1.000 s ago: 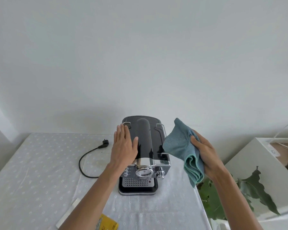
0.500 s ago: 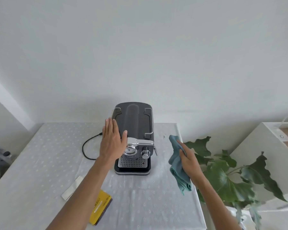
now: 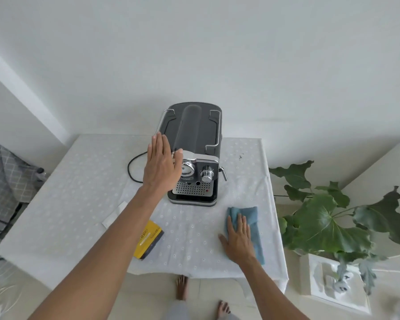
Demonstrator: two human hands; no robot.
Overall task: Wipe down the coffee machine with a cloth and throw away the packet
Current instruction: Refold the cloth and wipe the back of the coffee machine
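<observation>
**Both hands flat, cloth down on the table**

The left hand [image 3: 162, 166] is open and flat, fingers straight and together, thumb spread. It lies against the upper left edge of the coffee machine [image 3: 192, 130], with the thumb tip at the chrome front of the machine; whether it presses there cannot be told. The right hand [image 3: 239, 239] is also flat, fingers straight, palm down on the blue cloth [image 3: 252, 213]. It grips nothing. The two hands are well apart.

The cloth lies folded on the table [image 3: 79, 181], near its right edge and in front of the machine, apart from it. The machine stands upright at the back of the table, close to the wall, its dial and drip grille facing the person. Its black cord [image 3: 128, 168] loops on the tablecloth to its left.

A yellow packet [image 3: 148, 239] lies near the table's front edge, partly under the left forearm. A white strip [image 3: 116, 213] lies just left of it. Dark specks [image 3: 240, 155] dot the tablecloth right of the machine. A leafy plant [image 3: 321, 227] stands beside the table on the right.
</observation>
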